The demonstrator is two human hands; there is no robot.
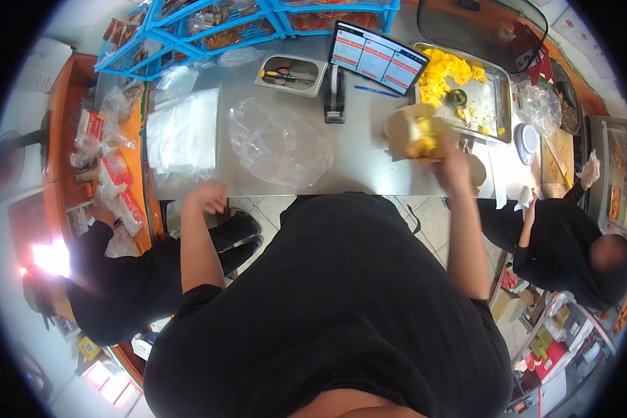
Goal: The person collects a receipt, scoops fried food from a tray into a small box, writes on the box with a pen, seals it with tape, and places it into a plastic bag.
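Observation:
My right hand (452,164) grips a brown paper food container (401,137) with yellow food inside, blurred by motion, over the steel table (363,175). Behind it a metal tray (494,94) holds a heap of yellow food (436,73) and a small dark round object (456,97). My left hand (207,197) hangs at the table's front edge, fingers loosely curled, with nothing seen in it. A clear plastic bag (282,143) lies spread on the table, right of a stack of clear bags (182,133).
A tape dispenser (335,99), a tablet (377,57), a blue pen (376,91) and a steel tray with scissors (291,76) stand behind. A digital scale (526,143) is at right. One person (564,245) stands right, another (130,282) left. Blue racks (214,31) line the back.

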